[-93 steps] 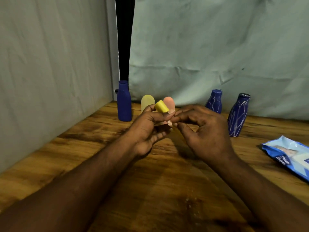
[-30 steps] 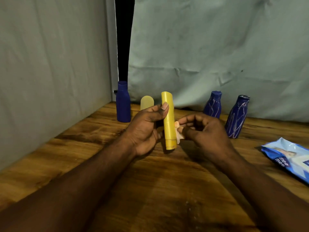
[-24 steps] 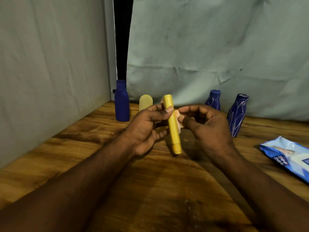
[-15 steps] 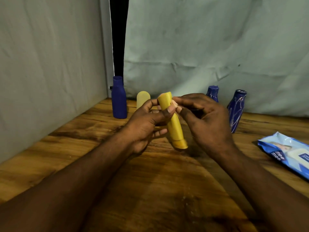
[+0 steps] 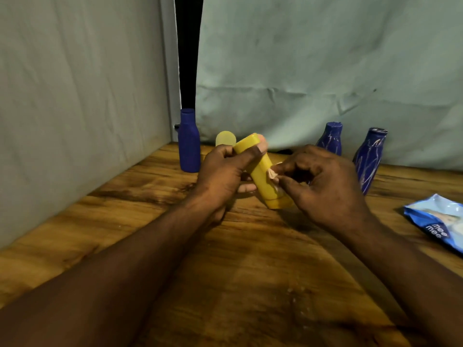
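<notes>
A yellow tube-shaped bottle (image 5: pixel 263 174) is tilted above the wooden table (image 5: pixel 225 284), its lower end toward the right. My left hand (image 5: pixel 223 176) grips its upper part, thumb across the top. My right hand (image 5: pixel 323 186) pinches a small pale scrap (image 5: pixel 271 174) against the bottle's side; what the scrap is I cannot make out.
At the back stand a plain blue bottle (image 5: pixel 188 141), a pale yellow rounded bottle (image 5: pixel 225 139), and two blue bottles with white scratches (image 5: pixel 330 139) (image 5: pixel 369 159). A blue wipes packet (image 5: pixel 438 221) lies at the right edge. Cloth walls close the left and back.
The yellow bottle went from upright to tilted in my left hand. My right hand moved from its top down to its side, pinching the pale scrap.
</notes>
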